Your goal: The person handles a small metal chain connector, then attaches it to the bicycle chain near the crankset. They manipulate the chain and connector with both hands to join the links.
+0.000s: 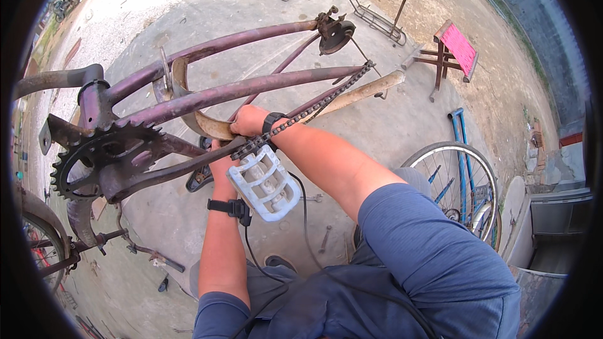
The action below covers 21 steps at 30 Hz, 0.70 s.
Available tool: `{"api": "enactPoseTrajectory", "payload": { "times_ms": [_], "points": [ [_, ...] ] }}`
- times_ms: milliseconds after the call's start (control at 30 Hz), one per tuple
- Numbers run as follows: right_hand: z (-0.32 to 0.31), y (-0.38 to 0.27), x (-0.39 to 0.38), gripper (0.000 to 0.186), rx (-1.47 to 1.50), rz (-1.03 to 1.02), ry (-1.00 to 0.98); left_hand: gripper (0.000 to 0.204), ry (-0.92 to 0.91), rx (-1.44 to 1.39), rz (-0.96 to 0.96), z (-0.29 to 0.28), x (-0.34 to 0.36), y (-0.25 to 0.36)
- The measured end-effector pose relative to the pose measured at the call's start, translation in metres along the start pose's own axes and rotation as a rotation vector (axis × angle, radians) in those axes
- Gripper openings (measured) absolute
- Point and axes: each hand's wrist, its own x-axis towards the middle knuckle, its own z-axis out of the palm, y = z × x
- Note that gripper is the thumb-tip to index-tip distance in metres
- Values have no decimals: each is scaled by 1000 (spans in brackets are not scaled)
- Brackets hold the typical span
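Observation:
A worn purple bicycle frame (242,90) stretches across the view in front of me. My right hand (250,119) is closed at the end of a curved, rusty mudguard (210,127) beneath the frame tubes. Just below it, my left hand (221,158) reaches up behind the crank arm (169,171); that arm and the pedal hide most of its fingers. A pale grey pedal (267,187) hangs over my left wrist. The black chainring (70,172) sits at the left, and a chain (320,105) runs slackly past my right wrist to the frame's far end.
At right lie a spoked wheel (493,194) and blue frame tubes (461,150). Farther off stand a pink-topped folding stool (458,49) and a metal carrier rack (380,24). A spanner (325,238) lies on the concrete near me. Cables trail from my wrists.

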Motion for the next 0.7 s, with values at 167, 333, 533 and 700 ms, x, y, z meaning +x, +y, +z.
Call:
{"api": "enactPoseTrajectory", "payload": {
  "times_ms": [167, 333, 533, 700],
  "points": [
    [0, 3, 2, 37, -10, 18, -37, 37, -37, -16, 29, -1, 0, 1],
    [0, 5, 9, 36, -14, 26, -99, 36, -28, -180, -3, 3, 0, 1],
    [10, 2, 14, 34, -63, 55, 28, 32, -18, -246, -32, 4, -6, 11],
    [-1, 5, 8, 32, 25, 24, -92, 31, 21, -156, -4, 7, -5, 14]
  ]
}}
